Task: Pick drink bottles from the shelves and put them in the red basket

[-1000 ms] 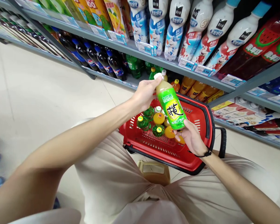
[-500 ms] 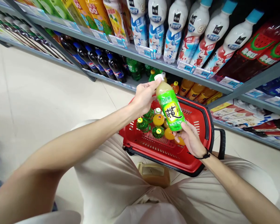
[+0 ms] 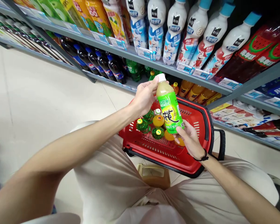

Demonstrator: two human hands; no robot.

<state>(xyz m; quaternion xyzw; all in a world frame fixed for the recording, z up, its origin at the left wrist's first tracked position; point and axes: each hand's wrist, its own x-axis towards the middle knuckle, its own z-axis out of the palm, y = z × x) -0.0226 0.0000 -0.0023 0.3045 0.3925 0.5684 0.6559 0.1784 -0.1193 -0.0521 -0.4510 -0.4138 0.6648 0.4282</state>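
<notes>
Both hands hold a juice bottle (image 3: 170, 109) with a bright green and yellow label and a white cap. It is tilted, cap toward the shelf, above a red shopping basket (image 3: 151, 147). My left hand (image 3: 146, 96) grips its neck just below the cap. Around the lower end, my right hand (image 3: 189, 138) is closed, thumb across the label; a black band circles that wrist. Inside the basket, under the bottle, stand several drinks, among them a green bottle (image 3: 143, 125) with a yellow cap and an orange bottle (image 3: 158, 120). The held bottle hides part of them.
A grey shelf (image 3: 121, 46) runs across the front, with white milk-drink bottles (image 3: 155, 29) on its upper level. Dark cola bottles (image 3: 102, 63) line the lower level. The basket's black handle (image 3: 221, 144) sticks out right. Below the basket is a beige stool (image 3: 154, 174).
The juice bottle has turned slightly about its length, bringing more of the label's right side into view. Its lower end has shifted a little left and down with my right hand.
</notes>
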